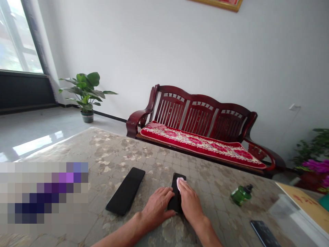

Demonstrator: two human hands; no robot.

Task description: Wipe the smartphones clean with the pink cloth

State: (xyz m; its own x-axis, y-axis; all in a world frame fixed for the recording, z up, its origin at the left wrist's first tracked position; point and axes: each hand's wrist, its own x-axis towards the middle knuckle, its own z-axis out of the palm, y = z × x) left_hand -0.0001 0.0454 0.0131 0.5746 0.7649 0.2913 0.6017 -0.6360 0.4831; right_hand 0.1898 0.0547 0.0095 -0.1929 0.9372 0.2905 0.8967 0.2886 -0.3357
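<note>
Middle phone (176, 203): flat on the patterned table (205, 171), between both hands.
Left hand (158, 204): clamped on the phone, fingers at its left edge, thumb at its near end.
Right hand (190, 199): fingers together on a pale cloth (179, 180), held against the phone's far part.
Black tablet-like device (125, 192): flat, left of the hands.
Green bottle (241, 196): right side.
Dark phone (264, 234): near right.
</note>
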